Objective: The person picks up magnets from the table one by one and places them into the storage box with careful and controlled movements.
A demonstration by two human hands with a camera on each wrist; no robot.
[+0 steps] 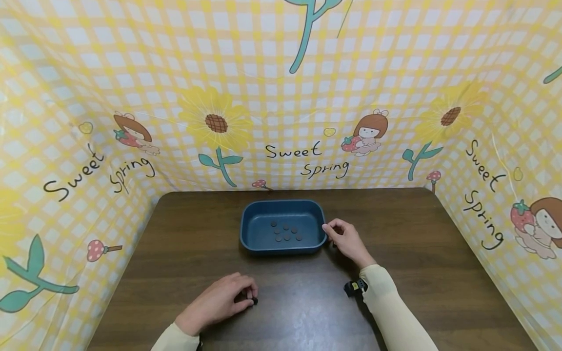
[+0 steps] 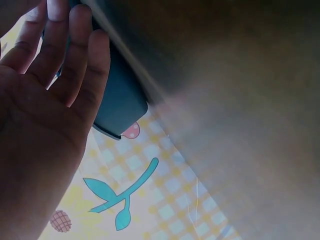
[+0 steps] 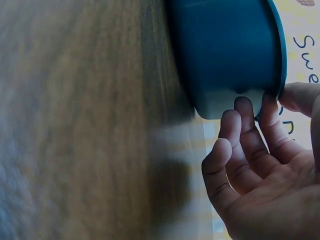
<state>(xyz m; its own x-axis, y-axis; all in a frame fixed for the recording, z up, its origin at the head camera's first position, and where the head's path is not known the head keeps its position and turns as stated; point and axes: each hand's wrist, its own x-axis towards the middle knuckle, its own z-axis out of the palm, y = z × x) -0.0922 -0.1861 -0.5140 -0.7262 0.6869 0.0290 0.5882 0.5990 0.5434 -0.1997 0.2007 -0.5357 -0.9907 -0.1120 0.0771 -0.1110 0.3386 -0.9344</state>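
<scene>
A blue rectangular dish [image 1: 263, 251] with rounded corners rests on the dark wooden table. Several small dark round discs [image 1: 286, 238] lie spread over its floor. At the dish's right end, my right hand [image 1: 349, 241] pinches the rim between thumb and forefinger; in the right wrist view, the other fingers [image 3: 231, 125] hang beside the outer wall. My left hand [image 1: 224, 300] is low over the table, nearer to me than the dish. Its thumb and fingertips pinch a small black piece [image 1: 254, 301], mostly hidden by the fingers.
The brown table [image 1: 184, 253] reaches back to a yellow checked cloth [image 1: 272, 97] that stands as a wall behind and on both sides. A small black device [image 1: 354, 287] is strapped at my right wrist.
</scene>
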